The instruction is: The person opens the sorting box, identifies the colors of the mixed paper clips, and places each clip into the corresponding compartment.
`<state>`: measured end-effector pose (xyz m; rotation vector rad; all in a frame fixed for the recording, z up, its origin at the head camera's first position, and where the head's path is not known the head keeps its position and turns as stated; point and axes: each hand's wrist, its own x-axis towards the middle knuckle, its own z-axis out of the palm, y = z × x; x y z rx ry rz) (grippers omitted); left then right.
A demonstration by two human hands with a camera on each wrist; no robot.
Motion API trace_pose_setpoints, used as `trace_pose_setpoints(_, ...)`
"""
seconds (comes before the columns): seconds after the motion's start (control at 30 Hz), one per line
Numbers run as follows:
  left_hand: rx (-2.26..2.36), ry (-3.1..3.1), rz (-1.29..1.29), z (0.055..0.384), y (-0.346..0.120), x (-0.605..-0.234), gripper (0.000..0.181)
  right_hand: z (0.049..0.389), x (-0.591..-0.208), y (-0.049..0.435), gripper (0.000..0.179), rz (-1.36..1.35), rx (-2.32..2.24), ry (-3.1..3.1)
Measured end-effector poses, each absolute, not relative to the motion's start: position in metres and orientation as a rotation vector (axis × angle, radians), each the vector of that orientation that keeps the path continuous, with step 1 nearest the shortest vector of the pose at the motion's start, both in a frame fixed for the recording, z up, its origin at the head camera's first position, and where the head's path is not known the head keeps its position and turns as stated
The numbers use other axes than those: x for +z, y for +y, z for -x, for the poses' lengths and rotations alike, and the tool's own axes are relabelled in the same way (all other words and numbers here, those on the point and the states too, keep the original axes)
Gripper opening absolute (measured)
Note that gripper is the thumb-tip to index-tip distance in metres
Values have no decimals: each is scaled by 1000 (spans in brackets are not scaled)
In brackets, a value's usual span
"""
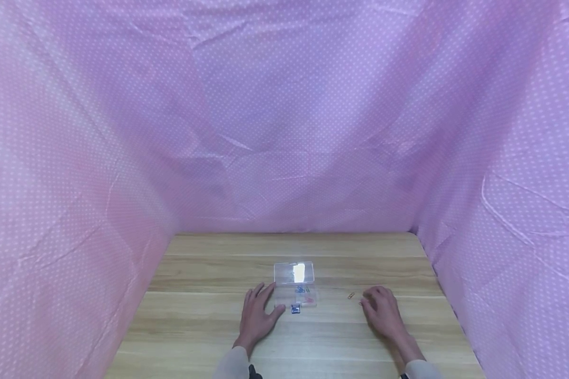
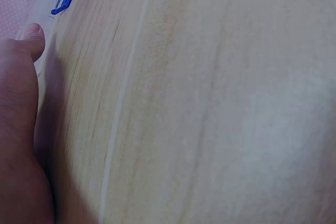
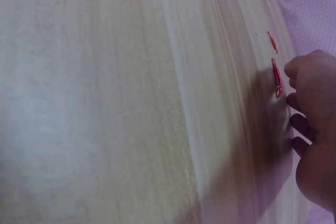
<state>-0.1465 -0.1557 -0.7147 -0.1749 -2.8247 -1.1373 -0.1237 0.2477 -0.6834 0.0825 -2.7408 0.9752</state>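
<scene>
A clear plastic box (image 1: 282,297) stands on the table with its lid (image 1: 284,273) raised at the back. Blue, green and pink paper clips (image 1: 301,289) lie in its right part, and a blue latch (image 1: 296,309) hangs at the front. My left hand (image 1: 257,316) rests along the box's left side, its thumb (image 2: 33,40) at the front corner and forefinger by the back corner. To the right, my right hand (image 1: 384,313) has loosely bent fingers beside red paper clips (image 3: 277,80). Another red clip (image 3: 272,42) lies a little farther off. No clip is plainly pinched.
The wood-grain table (image 1: 208,326) extends around both hands. Pink dotted cloth (image 1: 284,189) hangs behind it and along both sides.
</scene>
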Motion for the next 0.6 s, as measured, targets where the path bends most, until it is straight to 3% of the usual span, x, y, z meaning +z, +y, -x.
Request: trace_pose_setpoints(0.6,-1138,-2819,185,147,-156,-716,74,126,-695,249,12,-149,838,-2640)
